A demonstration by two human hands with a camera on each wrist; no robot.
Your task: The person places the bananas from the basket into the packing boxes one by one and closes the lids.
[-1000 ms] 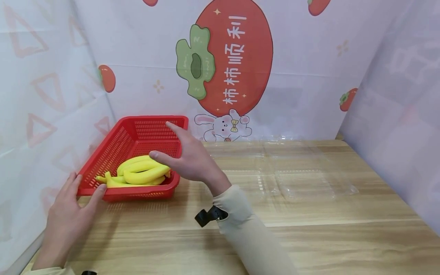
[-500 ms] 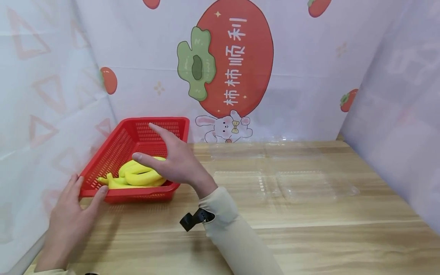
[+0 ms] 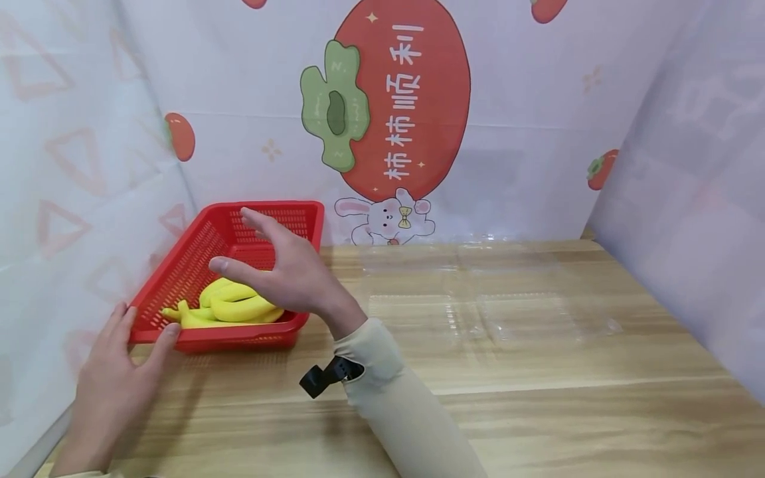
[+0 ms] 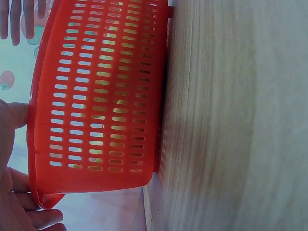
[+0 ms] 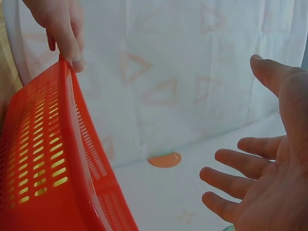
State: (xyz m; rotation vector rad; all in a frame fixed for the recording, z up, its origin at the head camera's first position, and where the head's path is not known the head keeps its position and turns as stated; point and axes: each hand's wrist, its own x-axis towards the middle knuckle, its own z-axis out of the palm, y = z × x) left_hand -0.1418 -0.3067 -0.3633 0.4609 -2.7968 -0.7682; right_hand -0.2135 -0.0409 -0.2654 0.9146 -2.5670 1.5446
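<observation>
A red plastic basket (image 3: 179,269) with slotted walls stands on the table at the left. Several yellow bananas (image 3: 242,311) lie inside it, partly hidden by my right hand. My left hand (image 3: 119,372) holds the basket's near left corner, thumb on the front rim and fingers round the side, as the left wrist view shows. Over the bananas hovers my right hand (image 3: 293,269), thumb and fingers spread wide and nothing in its grasp. In the right wrist view, the open palm (image 5: 269,187) faces the basket from the side, apart from its rim.
Clear plastic containers (image 3: 412,315) stand on the wooden table (image 3: 538,425), right of the basket. A printed cloth backdrop (image 3: 514,99) rises behind the table, with cloth walls at both sides.
My right hand has moved left, from the basket's right side to over the bananas, its fingers still spread. The left hand stays on the basket corner.
</observation>
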